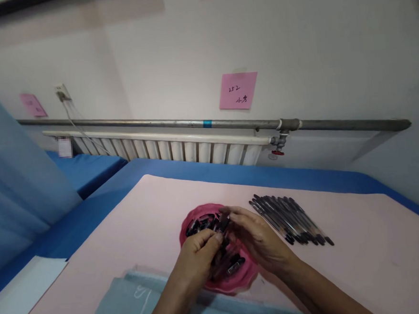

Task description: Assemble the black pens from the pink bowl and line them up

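- The left hand (200, 251) reached in from the near side, knuckles up, thumb and fingers drawn close together beside the dark parts (234, 266); blur hid whether they had closed on one.
- The right hand (254, 235) came from the near right, fingers bent toward the left hand in a loose curve; I could not tell whether it held anything.
- Both forearms slanted in from the near edge, and the hands nearly met over the basket (182, 238).
- The dark parts lay jumbled in the pink basket, beneath and around the fingers.
- To the right of it, pens (289, 218) lay side by side on the pink sheet (366, 246).
- A blue-green cloth (121, 304) lay on the near side.
- At the far side stood a radiator (191, 151).
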### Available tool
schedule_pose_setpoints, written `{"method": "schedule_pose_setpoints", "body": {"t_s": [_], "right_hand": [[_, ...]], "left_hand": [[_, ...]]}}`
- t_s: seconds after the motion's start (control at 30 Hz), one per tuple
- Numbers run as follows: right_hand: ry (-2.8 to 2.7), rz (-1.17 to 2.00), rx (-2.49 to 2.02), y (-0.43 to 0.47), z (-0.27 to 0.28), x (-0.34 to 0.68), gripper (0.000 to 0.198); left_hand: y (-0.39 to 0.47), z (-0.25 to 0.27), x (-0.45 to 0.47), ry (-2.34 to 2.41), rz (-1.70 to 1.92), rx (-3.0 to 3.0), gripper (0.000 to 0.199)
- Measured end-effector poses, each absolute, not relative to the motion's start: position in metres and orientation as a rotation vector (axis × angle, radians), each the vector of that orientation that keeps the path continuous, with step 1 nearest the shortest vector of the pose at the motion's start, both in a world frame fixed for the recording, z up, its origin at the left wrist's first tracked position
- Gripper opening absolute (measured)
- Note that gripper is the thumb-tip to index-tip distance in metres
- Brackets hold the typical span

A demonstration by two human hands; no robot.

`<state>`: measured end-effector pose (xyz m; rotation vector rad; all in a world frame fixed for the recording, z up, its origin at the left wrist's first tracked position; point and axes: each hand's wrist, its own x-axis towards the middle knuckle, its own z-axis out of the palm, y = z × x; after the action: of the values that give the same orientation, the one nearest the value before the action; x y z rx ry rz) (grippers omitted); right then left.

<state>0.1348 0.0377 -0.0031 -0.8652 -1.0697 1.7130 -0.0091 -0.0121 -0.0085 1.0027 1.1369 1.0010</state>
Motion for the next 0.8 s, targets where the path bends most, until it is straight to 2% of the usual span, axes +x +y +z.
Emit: {"method": "schedule_pose_setpoints", "body": {"t_s": [0.27,0.8], "right_hand": [[-1.018,1.688,-0.898,0.0363,-0.0027,0.1329,0.022],[-0.989,1.648,-0.927,0.0391,-0.0063,0.1318,0.022]], "left_hand": [[-0.0116,-0.0082,-0.0079,1.168,0.996,0.998,0.044],[-0.0118,-0.0112,-0.0087,1.240,1.011,1.130,0.035]]}}
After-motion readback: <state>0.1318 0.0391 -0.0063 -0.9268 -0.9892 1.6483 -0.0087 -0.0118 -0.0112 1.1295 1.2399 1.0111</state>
